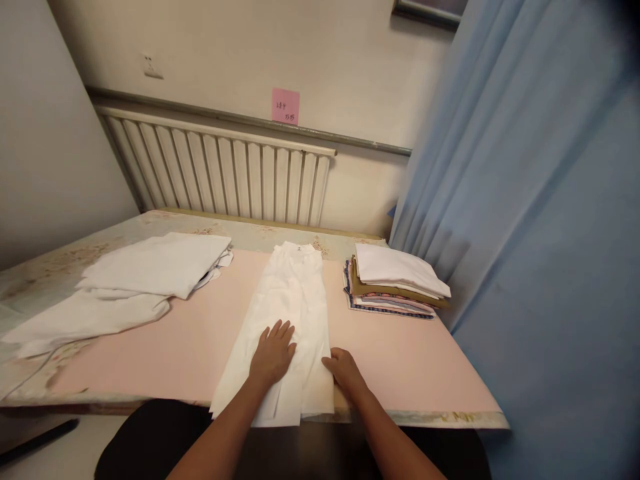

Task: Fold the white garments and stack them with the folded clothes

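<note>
A long white garment (286,293) lies lengthwise before me, its narrower, gathered end with a small dark label pointing to the wall. Its wider end hangs slightly past the table's near edge. My left hand (274,352) rests flat on the lower middle of the cloth, fingers spread and pointing away from me. At the right side edge of the garment is my right hand (345,372), its fingers curled around that edge with the thumb close to the cloth. The fingertips of the right hand are partly hidden.
A pink mat (395,360) covers part of the floral-covered table (95,248). White cloths (155,267) lie loosely piled on the left. On the right stands a stack of folded clothes (397,273). Beyond are a radiator (225,160) and, rightward, a blue curtain (530,220).
</note>
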Demonstrator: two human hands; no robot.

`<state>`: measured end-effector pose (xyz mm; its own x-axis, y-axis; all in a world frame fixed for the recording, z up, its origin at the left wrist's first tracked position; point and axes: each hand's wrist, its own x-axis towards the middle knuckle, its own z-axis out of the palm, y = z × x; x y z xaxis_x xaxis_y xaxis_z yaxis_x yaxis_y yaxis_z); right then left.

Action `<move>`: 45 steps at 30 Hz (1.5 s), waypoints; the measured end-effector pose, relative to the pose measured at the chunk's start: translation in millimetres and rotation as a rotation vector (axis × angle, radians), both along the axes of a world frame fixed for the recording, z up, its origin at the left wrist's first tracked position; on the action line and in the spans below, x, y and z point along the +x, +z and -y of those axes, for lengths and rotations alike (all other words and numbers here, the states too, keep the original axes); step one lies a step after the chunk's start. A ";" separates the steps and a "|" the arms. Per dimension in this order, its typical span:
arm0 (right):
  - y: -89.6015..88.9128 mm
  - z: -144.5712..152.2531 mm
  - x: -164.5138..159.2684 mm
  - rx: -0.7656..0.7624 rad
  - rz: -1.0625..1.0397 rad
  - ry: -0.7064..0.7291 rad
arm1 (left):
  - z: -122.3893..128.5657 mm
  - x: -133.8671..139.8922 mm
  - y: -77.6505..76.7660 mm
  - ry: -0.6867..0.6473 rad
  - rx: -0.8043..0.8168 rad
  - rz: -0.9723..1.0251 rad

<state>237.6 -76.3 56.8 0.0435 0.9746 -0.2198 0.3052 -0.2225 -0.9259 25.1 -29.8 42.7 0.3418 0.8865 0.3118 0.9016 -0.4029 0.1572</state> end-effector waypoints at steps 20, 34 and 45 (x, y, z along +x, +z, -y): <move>0.8 21.5 7.9 0.091 -0.158 -0.011 | -1.2 -0.7 -4.0 -0.015 0.023 0.036; -3.9 23.7 10.3 0.028 -0.302 0.148 | 26.8 -103.9 16.0 0.328 -0.185 0.351; -2.2 28.0 12.3 0.167 0.014 0.148 | 84.0 -136.5 22.7 0.500 -0.410 0.522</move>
<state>249.9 -104.3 54.5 -0.1009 0.9933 -0.0557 0.3365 -0.0186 -0.9415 -111.4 -113.8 65.4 -0.2222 0.9732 -0.0594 0.7298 0.2064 0.6518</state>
